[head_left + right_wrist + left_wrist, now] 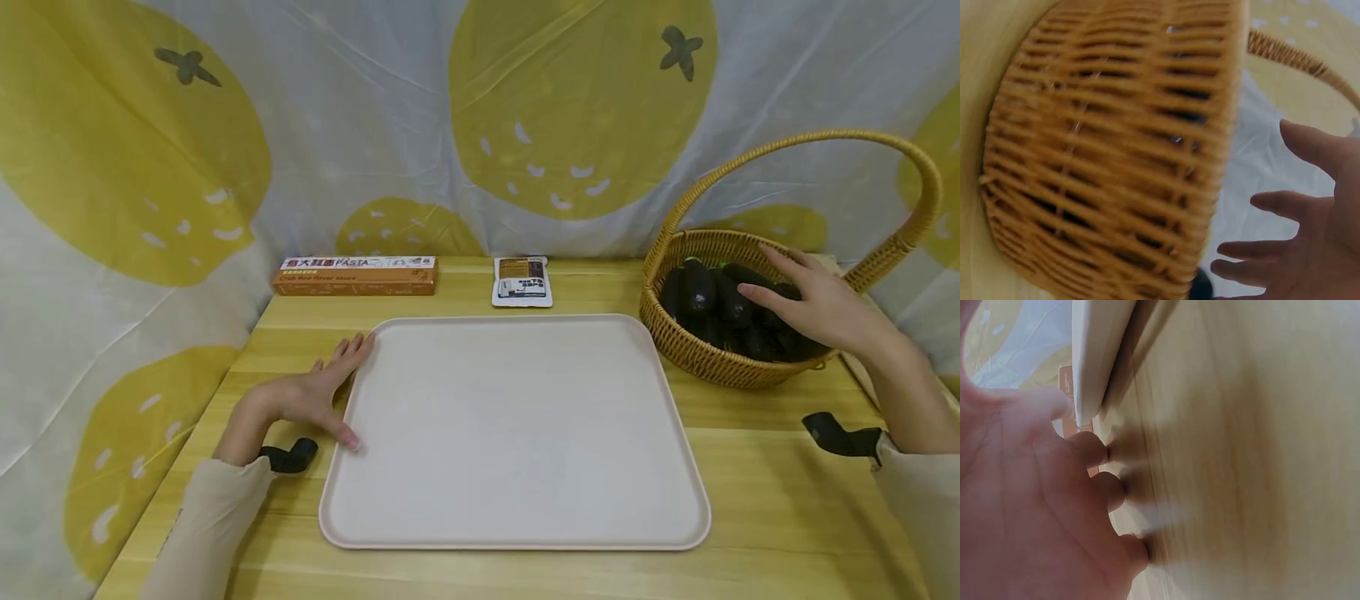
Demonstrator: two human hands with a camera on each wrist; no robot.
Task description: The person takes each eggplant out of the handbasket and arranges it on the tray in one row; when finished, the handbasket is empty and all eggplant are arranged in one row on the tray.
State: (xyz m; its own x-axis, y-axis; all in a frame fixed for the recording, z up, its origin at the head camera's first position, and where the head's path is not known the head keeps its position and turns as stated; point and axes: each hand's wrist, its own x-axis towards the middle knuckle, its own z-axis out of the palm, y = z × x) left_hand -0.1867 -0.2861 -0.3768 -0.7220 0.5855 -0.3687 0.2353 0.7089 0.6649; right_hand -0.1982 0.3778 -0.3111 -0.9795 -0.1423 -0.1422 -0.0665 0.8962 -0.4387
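Note:
A white tray lies flat on the wooden table, bare on top. My left hand rests at its left edge, thumb and fingers spread along the rim; in the left wrist view the fingertips meet the tabletop beside the tray's side. Over the wicker basket at the right, my right hand reaches above several dark eggplants. Its fingers are spread and hold nothing. In the right wrist view, the basket's woven wall hides most of the contents, and the right hand hangs beyond the rim.
A pasta box lies at the back left, and a small white-edged pouch lies behind the tray. The basket's tall arched handle rises around the right hand. A lemon-print curtain closes off the back and left.

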